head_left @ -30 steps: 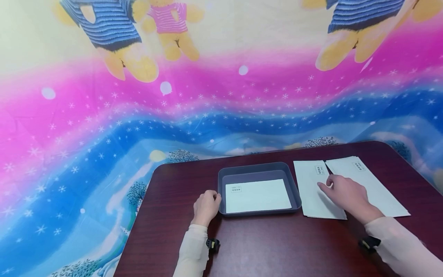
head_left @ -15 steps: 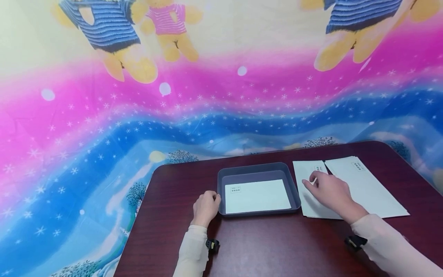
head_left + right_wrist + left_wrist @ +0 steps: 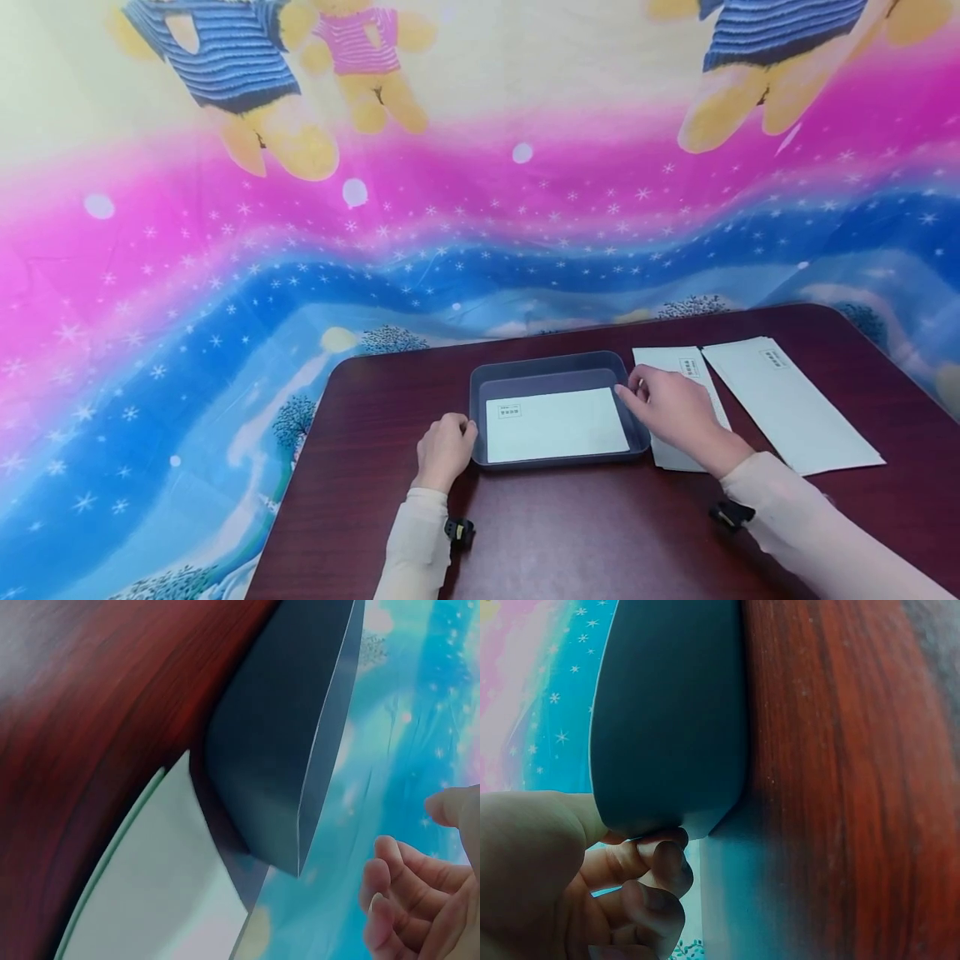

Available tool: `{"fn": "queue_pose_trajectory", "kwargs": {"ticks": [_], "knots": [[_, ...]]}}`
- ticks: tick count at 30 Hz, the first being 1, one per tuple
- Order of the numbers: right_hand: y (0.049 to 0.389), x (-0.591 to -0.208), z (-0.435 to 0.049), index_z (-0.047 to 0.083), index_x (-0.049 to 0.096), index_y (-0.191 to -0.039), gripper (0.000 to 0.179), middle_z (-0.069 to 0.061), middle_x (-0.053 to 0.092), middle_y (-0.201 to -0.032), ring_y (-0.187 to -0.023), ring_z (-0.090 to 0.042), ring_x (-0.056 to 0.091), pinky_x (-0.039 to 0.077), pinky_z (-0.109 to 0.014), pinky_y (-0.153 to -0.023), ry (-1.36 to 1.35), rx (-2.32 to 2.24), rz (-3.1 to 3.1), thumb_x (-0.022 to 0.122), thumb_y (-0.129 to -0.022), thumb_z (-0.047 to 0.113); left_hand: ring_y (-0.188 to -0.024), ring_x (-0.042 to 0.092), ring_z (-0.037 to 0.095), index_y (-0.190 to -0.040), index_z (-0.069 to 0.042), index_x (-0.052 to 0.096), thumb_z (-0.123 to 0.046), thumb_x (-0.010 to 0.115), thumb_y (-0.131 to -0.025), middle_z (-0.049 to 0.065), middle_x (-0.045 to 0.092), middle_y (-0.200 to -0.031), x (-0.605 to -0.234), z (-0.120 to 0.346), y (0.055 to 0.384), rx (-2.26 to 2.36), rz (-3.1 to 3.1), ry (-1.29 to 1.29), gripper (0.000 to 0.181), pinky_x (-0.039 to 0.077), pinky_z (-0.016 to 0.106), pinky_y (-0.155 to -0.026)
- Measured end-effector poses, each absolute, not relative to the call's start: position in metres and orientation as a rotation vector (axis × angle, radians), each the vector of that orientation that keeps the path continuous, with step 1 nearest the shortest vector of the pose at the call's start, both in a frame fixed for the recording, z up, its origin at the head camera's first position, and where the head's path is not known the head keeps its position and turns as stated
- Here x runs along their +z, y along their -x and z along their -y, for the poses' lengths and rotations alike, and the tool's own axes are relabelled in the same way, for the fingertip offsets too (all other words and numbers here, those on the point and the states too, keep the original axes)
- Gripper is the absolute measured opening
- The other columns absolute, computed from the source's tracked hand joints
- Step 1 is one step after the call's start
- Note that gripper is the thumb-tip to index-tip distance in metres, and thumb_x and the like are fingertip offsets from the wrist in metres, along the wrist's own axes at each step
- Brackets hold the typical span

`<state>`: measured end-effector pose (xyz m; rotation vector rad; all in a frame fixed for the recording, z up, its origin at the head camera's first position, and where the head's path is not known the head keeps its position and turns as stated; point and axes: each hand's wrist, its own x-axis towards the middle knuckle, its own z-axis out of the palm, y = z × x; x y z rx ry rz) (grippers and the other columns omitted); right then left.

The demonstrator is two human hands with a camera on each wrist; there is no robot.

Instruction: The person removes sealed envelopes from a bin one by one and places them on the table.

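A dark grey tray with a white envelope lying inside sits mid-table. My left hand pinches the tray's left rim; the left wrist view shows its thumb at the rim and curled fingers against the outer wall. Over the tray's right edge, my right hand hovers above the nearer stack of envelopes, partly hiding it. In the right wrist view the right hand's fingers are loosely bent, thumb apart, with nothing between them, beside the tray's wall.
A second stack of white envelopes lies slanted further right, each stack showing a small printed box on top. The dark red wooden table has rounded far corners. A colourful patterned cloth hangs behind it.
My right hand has moved left from over the envelope stacks to the tray's right edge, uncovering the slanted stack. My left hand stays at the tray's left rim.
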<state>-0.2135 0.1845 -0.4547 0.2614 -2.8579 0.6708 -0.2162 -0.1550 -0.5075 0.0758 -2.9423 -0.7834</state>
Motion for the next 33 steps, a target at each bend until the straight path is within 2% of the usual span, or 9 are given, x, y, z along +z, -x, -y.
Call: {"fn": "queue_pose_trajectory", "kwargs": {"ticks": [13, 24, 33], "knots": [[0.217, -0.465, -0.156, 0.012, 0.068, -0.093, 0.021, 0.008, 0.050, -0.057, -0.048, -0.009, 0.041, 0.032, -0.029, -0.046, -0.385, 0.690, 2.851, 0.069, -0.095, 0.032, -0.042, 0.031, 0.013, -0.058, -0.021, 0.037, -0.024, 0.058, -0.100, -0.006, 0.031, -0.049, -0.507, 0.155, 0.216, -0.791, 2.945, -0.072, 0.048, 0.023, 0.028, -0.046], [0.218, -0.471, -0.138, 0.013, 0.066, -0.088, 0.022, 0.007, 0.049, -0.058, -0.051, -0.009, 0.041, 0.033, -0.029, -0.048, -0.448, 0.637, 2.898, 0.072, -0.092, 0.034, -0.042, 0.031, 0.013, -0.058, -0.021, 0.037, -0.024, 0.058, -0.100, -0.006, 0.031, -0.049, -0.505, 0.156, 0.216, -0.783, 2.944, -0.071, 0.048, 0.024, 0.029, -0.047], [0.225, -0.475, -0.133, 0.013, 0.067, -0.090, 0.023, 0.005, 0.059, -0.067, -0.057, -0.009, 0.047, 0.040, -0.029, -0.054, -0.473, 0.618, 2.949, 0.071, -0.092, 0.036, -0.043, 0.031, 0.013, -0.058, -0.021, 0.037, -0.024, 0.058, -0.100, -0.006, 0.030, -0.049, -0.506, 0.156, 0.216, -0.781, 2.936, -0.069, 0.047, 0.024, 0.029, -0.047]]}}
